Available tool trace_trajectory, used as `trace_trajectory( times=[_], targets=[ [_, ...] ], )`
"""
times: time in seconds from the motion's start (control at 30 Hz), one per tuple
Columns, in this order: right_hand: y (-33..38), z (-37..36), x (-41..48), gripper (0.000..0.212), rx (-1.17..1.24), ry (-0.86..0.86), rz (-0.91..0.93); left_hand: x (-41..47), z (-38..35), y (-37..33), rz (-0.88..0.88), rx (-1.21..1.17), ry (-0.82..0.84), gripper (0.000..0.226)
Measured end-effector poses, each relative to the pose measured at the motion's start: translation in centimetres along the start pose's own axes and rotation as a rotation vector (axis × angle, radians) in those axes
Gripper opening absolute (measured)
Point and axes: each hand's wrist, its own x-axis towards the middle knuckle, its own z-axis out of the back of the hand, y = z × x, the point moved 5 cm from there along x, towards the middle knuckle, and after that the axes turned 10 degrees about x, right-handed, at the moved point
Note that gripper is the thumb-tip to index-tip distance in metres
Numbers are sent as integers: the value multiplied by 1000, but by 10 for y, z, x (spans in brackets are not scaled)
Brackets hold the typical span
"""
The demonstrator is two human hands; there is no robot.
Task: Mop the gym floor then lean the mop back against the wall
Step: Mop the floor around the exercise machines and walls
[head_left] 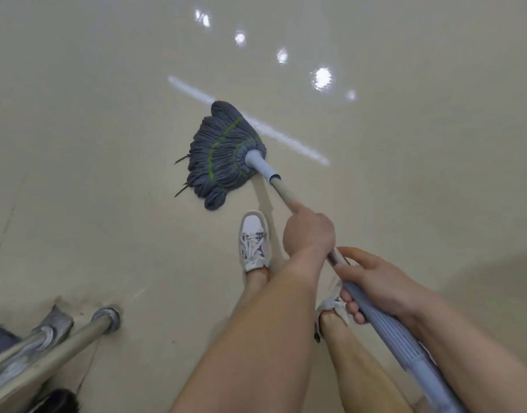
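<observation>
Grey mop head (225, 155) flat on beige floor (92, 114). Left hand (308, 232) fisted around handle (286, 196), forefinger extended along it; right hand (372, 281) curled on ribbed grip (396, 335).

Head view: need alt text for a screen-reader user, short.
Both hands hold a mop handle, left hand ahead of right hand, pressing the grey string mop head flat on a glossy beige floor. White sneakers show below; metal legs sit lower left.
</observation>
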Motion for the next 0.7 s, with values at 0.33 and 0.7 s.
trace_trajectory(
  times=[0.33,0.7],
  targets=[
    [-26,155,-3,26,67,-346,182,-110,-133,-49,-256,51,372,78],
    [-33,88,97,51,16,-271,280,-114,-121,14,-226,-162,414,63]
  ],
)
